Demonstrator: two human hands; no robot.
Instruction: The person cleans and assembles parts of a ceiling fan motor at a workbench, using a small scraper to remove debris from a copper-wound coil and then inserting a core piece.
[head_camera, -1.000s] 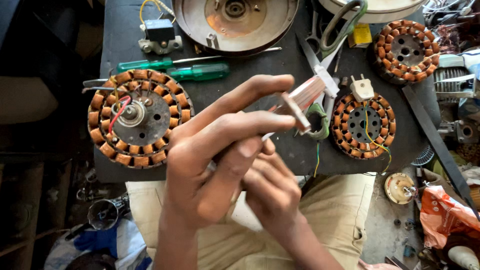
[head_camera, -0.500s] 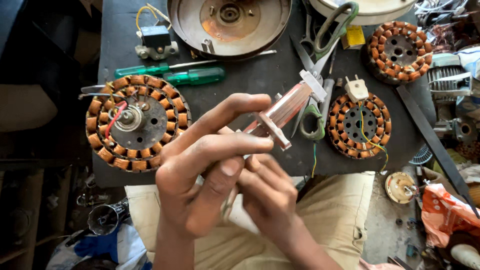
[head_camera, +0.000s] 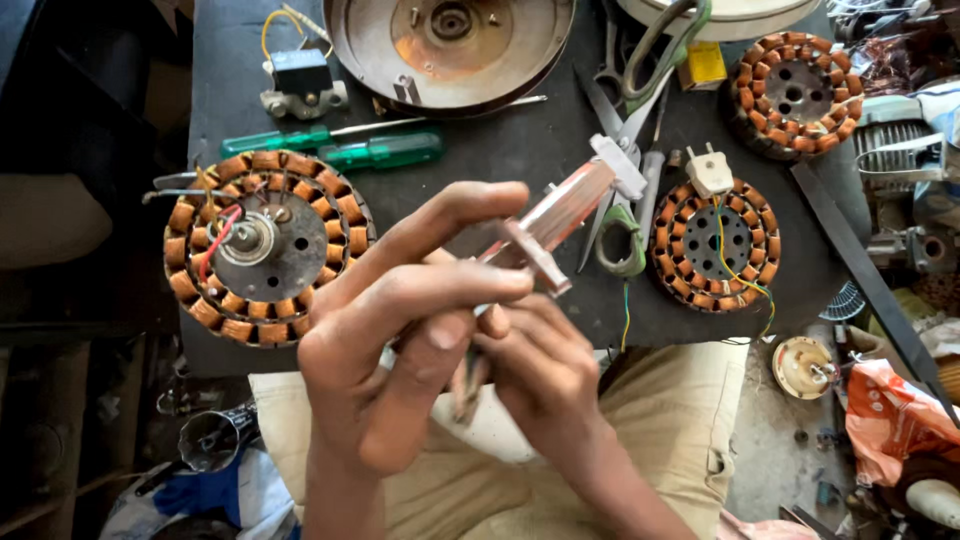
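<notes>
Over a dark surface (head_camera: 520, 150) strewn with copper-wound stators, the left hand (head_camera: 400, 340) and right hand (head_camera: 540, 380) stay clamped on a clear-bodied tool (head_camera: 560, 215) (now tilted lower than a second ago), its tip towards the scissors (head_camera: 625, 140).

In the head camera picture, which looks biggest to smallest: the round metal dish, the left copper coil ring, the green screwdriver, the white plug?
1. Round metal dish, though partly cut off.
2. Left copper coil ring.
3. Green screwdriver.
4. White plug.
</notes>
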